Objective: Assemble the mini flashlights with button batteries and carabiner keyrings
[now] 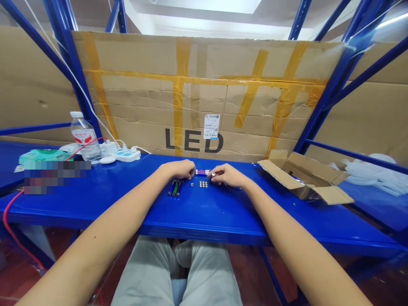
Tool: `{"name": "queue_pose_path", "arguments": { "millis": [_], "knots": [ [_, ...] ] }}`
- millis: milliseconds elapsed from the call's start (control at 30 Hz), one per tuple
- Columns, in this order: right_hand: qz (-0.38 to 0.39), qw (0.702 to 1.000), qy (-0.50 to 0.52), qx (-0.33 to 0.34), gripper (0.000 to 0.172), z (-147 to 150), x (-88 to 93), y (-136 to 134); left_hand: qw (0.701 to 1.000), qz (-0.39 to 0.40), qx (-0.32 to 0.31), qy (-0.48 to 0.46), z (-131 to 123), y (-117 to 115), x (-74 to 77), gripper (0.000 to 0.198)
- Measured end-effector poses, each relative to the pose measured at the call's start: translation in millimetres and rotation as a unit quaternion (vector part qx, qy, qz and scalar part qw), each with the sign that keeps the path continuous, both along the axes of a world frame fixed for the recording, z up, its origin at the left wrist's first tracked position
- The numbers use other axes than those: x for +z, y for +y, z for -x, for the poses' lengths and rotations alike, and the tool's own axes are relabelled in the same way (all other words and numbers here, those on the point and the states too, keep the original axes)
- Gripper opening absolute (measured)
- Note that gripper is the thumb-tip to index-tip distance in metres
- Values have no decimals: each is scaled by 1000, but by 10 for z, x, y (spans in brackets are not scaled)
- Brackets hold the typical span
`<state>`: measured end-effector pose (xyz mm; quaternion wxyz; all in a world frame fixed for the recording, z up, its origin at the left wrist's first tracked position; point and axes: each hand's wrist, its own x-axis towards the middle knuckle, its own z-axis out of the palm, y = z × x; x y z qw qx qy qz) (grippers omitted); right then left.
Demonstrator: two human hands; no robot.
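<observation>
Several shiny coloured metal tubes (pixel 202 173) lie across the blue table between my hands. My left hand (pixel 185 169) is at their left end, its fingers curled closed; anything inside them is hidden. My right hand (pixel 227 175), at the right end, pinches a small silver round piece (pixel 213 174) between thumb and finger. Nearer to me, small silver button cells (pixel 203 184) sit in a tight group, with one loose silver piece (pixel 192 185) to their left. Dark and green tubes (pixel 175 188) lie side by side below my left wrist. More tubes show partly beneath my right hand.
An open cardboard box (pixel 302 176) stands to the right. At the left are a water bottle (pixel 83 136), a white power strip (pixel 127 154) with cables and a green packet (pixel 44 156). A large cardboard sheet (pixel 143 114) walls off the back; blue posts (pixel 331 89) rise beside it.
</observation>
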<state>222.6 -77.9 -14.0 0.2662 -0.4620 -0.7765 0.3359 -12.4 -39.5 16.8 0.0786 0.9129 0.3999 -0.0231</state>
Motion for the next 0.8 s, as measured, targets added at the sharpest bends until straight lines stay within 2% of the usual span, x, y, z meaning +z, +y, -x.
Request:
{"name": "queue_pose_path", "arguments": {
  "millis": [167,400,633,700,800],
  "knots": [
    [-12,1000,-8,7,28,13,12,-15,999,-27,26,9,10,25,-23,13],
    [1,1000,-3,2,28,19,9,-22,999,-40,29,19,-12,8,-21,11],
    [0,1000,4,13,28,-8,-23,23,1000,11,9,-9,1,-2,-19,16],
    [1,1000,3,8,25,-2,-7,2,999,-11,1,-31,-8,0,-27,13],
    [4,1000,4,3,20,18,20,-37,991,-62,-27,-119,-74,-35,-38,13]
  ]
}}
